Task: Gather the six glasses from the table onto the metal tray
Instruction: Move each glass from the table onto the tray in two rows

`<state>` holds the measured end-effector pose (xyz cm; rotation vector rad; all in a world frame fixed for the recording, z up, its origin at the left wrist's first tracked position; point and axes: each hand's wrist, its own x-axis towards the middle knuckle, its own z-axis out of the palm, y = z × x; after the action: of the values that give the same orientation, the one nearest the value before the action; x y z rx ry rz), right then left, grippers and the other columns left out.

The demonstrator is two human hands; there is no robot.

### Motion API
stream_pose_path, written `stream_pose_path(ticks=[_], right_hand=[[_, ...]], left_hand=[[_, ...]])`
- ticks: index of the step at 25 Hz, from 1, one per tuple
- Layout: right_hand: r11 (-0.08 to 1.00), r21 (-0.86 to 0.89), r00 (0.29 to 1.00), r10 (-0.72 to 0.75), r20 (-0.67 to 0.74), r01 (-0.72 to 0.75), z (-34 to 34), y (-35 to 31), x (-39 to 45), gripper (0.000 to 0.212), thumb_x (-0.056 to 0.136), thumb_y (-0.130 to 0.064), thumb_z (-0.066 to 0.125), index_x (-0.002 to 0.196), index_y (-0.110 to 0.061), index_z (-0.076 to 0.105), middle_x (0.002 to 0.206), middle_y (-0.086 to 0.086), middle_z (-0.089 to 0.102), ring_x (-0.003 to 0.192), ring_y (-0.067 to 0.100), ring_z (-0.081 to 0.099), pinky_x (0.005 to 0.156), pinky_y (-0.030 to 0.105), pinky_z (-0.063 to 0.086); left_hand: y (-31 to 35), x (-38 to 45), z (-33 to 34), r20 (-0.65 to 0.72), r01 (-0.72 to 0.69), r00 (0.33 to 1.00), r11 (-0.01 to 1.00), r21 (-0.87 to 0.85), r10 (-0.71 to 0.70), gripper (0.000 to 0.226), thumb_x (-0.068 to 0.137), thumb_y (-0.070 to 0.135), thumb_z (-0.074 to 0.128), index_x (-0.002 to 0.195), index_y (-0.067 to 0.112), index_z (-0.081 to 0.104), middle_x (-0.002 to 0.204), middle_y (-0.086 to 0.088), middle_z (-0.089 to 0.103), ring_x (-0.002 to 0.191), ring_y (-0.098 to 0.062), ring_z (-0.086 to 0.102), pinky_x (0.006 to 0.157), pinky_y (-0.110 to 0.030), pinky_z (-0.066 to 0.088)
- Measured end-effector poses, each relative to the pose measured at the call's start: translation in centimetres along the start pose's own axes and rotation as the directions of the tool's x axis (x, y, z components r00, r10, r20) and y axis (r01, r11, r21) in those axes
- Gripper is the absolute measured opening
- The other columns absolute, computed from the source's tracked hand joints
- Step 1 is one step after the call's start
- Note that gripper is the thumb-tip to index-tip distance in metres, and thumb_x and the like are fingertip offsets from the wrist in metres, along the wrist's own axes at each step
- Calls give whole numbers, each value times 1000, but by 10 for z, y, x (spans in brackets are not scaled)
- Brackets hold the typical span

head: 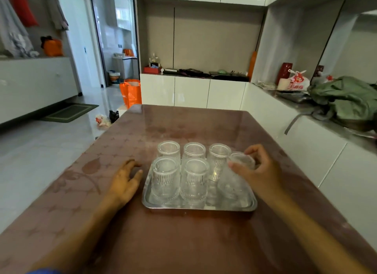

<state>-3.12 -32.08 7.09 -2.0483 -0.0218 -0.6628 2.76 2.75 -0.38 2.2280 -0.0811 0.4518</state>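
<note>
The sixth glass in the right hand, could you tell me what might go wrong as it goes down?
The sixth glass is tilted and blurred in the right hand, close beside the back-right glass; it could knock that one. Its slot sits by the tray rim, so it might land half on the edge.

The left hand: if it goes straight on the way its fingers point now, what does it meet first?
Probably nothing: the left hand lies flat beside the metal tray, fingers pointing along its left edge over the bare table.
</note>
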Motion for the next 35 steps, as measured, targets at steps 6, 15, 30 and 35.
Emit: stream_pose_path(ticks=[6,15,30,35], right_hand=[[995,-52,986,-80,147,88,39,29,-5,52,59,-67,76,98,-44,49,100,-11,65,87,18,65,67,46,61],[978,-206,741,146,655,-11,-15,66,35,141,42,-72,88,156,-40,11,160,-15,30,144,13,30,109,28,31],[984,-178,605,142,784,0,12,85,53,146,48,-56,96,157,-43,-1,166,-14,15,150,13,20,120,47,26],[982,-187,622,154,768,-12,12,87,52,148,47,-59,95,157,-42,-2,167,-13,13,150,13,17,121,45,24]], left_hand=[[2,-14,0,63,34,997,998,55,-38,30,95,21,58,125,15,58,125,-10,61,100,-15,52,86,-28,41],[6,18,-37,662,164,748,980,-115,-47,127,53,44,91,150,48,8,150,25,17,139,-5,14,119,-42,19],[0,51,-16,769,21,639,999,-30,10,137,48,46,96,142,60,-3,133,44,20,134,3,17,110,-27,18],[3,50,-17,758,25,652,1000,-16,-4,144,46,45,97,148,51,-5,149,27,20,138,0,17,113,-31,19]])
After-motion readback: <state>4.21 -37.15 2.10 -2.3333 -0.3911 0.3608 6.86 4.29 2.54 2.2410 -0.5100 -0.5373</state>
